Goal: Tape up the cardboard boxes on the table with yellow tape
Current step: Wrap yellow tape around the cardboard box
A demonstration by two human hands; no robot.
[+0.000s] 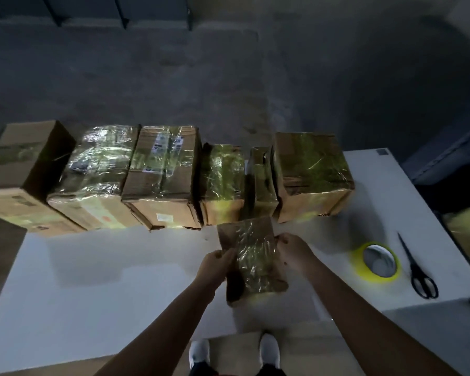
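While the left hand (215,264) and right hand (296,251) grasp one small taped box (251,256) with curled fingers (284,241) over the bench (120,280), six more cardboard boxes (160,169) line its far edge (leftmost cut off by the frame); one yellow tape roll (377,263) and one pair of scissors (418,270) lie right.

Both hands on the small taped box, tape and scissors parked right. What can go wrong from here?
Left hand and right hand grip the small box by its glossy taped sides; it may slip.
Pushed forward, it could topple the narrow box standing just beyond it.
Reaching for the tape roll may nudge the scissors, lying near the table edge.
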